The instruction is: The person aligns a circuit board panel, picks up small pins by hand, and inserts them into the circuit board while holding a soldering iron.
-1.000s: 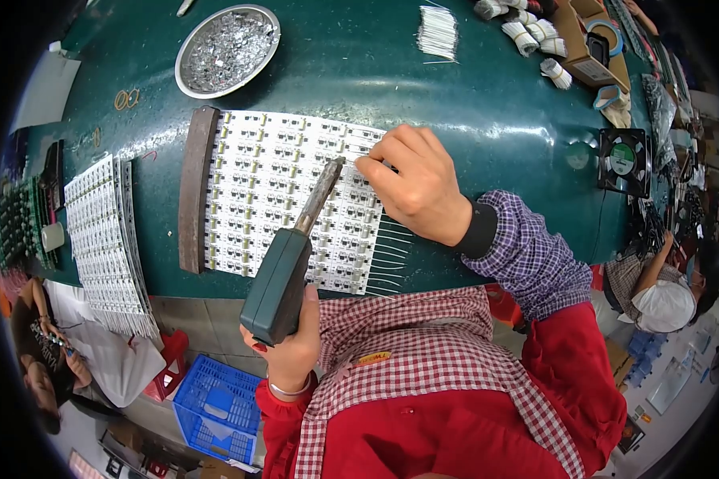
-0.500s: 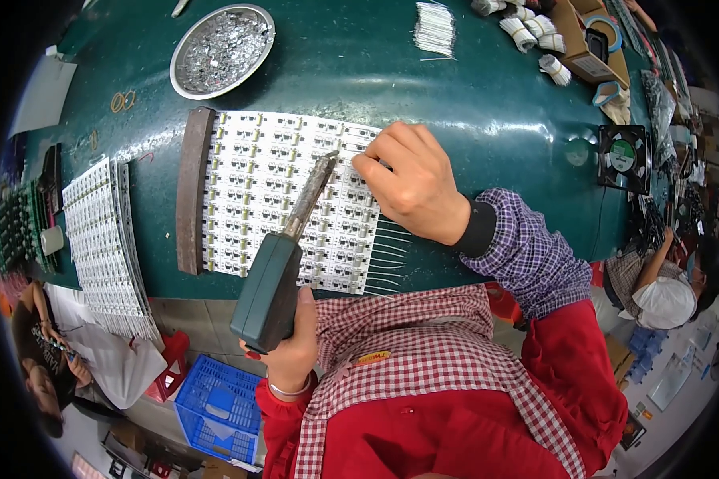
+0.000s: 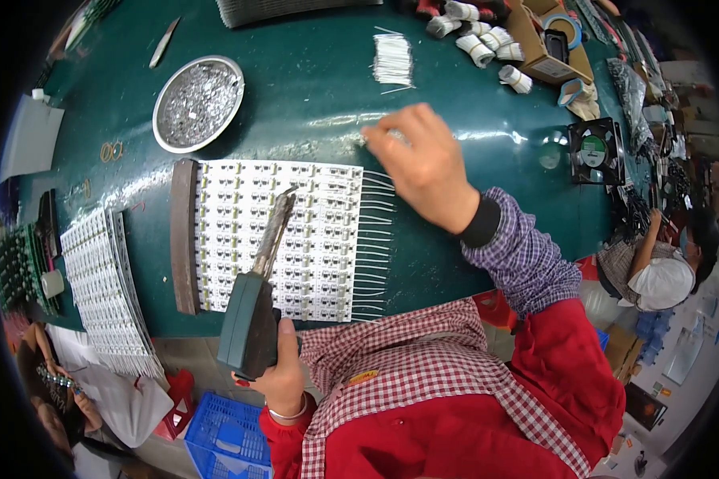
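White rectangular circuit-board panel (image 3: 319, 255): lying flat on glossy green table (image 3: 495, 120), beside straight brown bar (image 3: 184, 239), with thin white wires (image 3: 375, 254) projecting from right edge. Located beyond left hand (image 3: 286, 379), wrapped round dark-green gun-shaped tool (image 3: 246, 327) with metal tip over panel; contact not determinable. Located left of right hand (image 3: 427, 164), positioned just off far right corner, partly curled; blurred, cannot tell if pinching anything.

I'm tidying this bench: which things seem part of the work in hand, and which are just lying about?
Likely part of the work:
dark green soldering gun with metal tip, in the left hand
white rectangular circuit-board panel with white wires
long brown bar at its left edge
pile of thin white wires

Likely just lying about:
square black fan
thin tan rings
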### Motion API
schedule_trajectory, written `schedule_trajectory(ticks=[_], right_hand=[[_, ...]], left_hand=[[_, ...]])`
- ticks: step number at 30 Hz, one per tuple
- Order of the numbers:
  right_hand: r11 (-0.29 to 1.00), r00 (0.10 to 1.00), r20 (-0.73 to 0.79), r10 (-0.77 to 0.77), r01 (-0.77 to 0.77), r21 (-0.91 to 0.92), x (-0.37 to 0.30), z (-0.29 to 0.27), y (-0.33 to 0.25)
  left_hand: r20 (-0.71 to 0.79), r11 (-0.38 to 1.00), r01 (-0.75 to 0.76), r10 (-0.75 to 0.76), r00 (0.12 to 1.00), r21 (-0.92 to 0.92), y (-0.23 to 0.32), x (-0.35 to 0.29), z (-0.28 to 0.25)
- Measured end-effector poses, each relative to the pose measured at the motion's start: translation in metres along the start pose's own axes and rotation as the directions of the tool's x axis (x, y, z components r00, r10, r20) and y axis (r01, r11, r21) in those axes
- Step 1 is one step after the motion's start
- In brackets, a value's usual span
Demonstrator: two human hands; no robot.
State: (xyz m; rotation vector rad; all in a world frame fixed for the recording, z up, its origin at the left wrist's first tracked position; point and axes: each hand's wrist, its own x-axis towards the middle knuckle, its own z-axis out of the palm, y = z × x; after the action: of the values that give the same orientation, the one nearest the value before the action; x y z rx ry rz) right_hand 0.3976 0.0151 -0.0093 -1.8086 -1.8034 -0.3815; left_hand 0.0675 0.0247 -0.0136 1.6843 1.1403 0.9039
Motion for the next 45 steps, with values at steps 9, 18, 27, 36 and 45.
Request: schedule_trajectory(ticks=[9,18,27,36,45], right_hand=[[0.958,0.999,-0.044,0.013,-0.025,-0.286,0.015,0.027,0.082],[0.939,0.995,-0.089,-0.048,0.015,-0.344,0.015,0.033,0.088],[0.984,0.994,-0.108,-0.001,-0.018,-0.177,0.014,0.017,0.060],[0.932,0.997,0.003,0.077,-0.073,0.355,-0.004,-0.003,-0.038],[0.936,0.997,0.070,0.016,-0.039,0.351,-0.020,0.010,-0.054]], left_hand=[[-0.060,0.997,-0.003,-0.002,0.998,-0.078,0.005,0.005,0.010],[-0.058,0.998,-0.010,0.006,0.998,-0.060,0.006,0.003,0.008],[-0.036,0.964,0.140,-0.152,0.988,-0.225,0.021,0.004,0.009],[0.037,0.757,0.339,-0.386,0.922,-0.558,0.034,0.015,0.002],[0.032,0.938,0.233,-0.233,0.972,-0.256,0.017,0.000,-0.002]])
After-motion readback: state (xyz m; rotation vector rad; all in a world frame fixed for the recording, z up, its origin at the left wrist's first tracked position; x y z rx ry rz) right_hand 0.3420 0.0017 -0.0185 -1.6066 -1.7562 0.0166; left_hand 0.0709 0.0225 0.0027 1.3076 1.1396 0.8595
